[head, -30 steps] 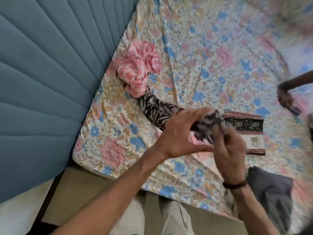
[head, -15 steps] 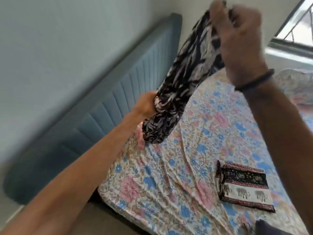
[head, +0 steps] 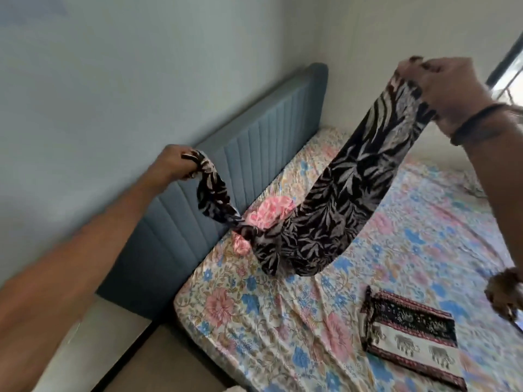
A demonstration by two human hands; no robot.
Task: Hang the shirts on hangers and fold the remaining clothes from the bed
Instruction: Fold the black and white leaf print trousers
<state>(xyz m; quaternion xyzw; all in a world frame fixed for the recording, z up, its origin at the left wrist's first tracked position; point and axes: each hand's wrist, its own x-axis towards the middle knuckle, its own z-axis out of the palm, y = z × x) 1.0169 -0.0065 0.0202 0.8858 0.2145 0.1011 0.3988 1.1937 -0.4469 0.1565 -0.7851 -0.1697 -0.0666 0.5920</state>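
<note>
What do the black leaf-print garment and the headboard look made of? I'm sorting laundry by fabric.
Black leaf-print garment: thin, soft woven fabric, matte; it sags and twists between both hands. Headboard: padded blue upholstery, probably matte cloth, stitched into vertical channels.

One head-worn wide-angle view, from someone standing at the near corner of the bed (head: 254,321). It faces forward and somewhat down, tilted so the wall and blue headboard (head: 254,137) slant up to the left. The camera is close: both forearms reach in from the lower left and right edges, with the left hand (head: 175,162) near mid-frame and the right hand (head: 447,89) higher, toward the upper right. Beyond the right hand sits what seems to be a window edge, blurred. Below the right hand, at the frame's right border, another hand (head: 506,292) enters, smeared by motion. There is no second view to overlap with.
</note>
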